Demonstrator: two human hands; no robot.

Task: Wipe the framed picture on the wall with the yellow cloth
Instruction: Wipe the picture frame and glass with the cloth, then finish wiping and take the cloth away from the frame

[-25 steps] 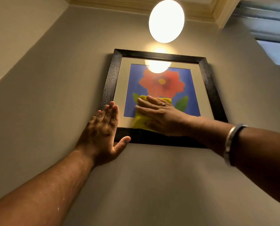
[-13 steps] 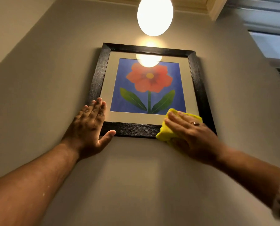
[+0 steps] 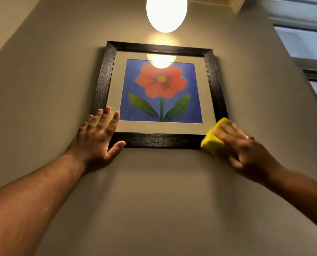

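Picture (image 3: 161,93) hangs on the wall (image 3: 154,191), black frame, red flower on blue. Lamp (image 3: 166,12) above it, glare on the upper glass. Left hand (image 3: 96,139) spread flat, holding nothing; fingers lie over the frame's lower left corner, thumb under the bottom edge. Right hand (image 3: 244,148) flat, fingers extended, pressing the bunched cloth (image 3: 214,140) against the frame's lower right corner. Ring on one right finger. Window (image 3: 305,41) at far right.

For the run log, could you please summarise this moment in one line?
left hand flat, bracing frame | right hand pressing yellow cloth on lower-right corner
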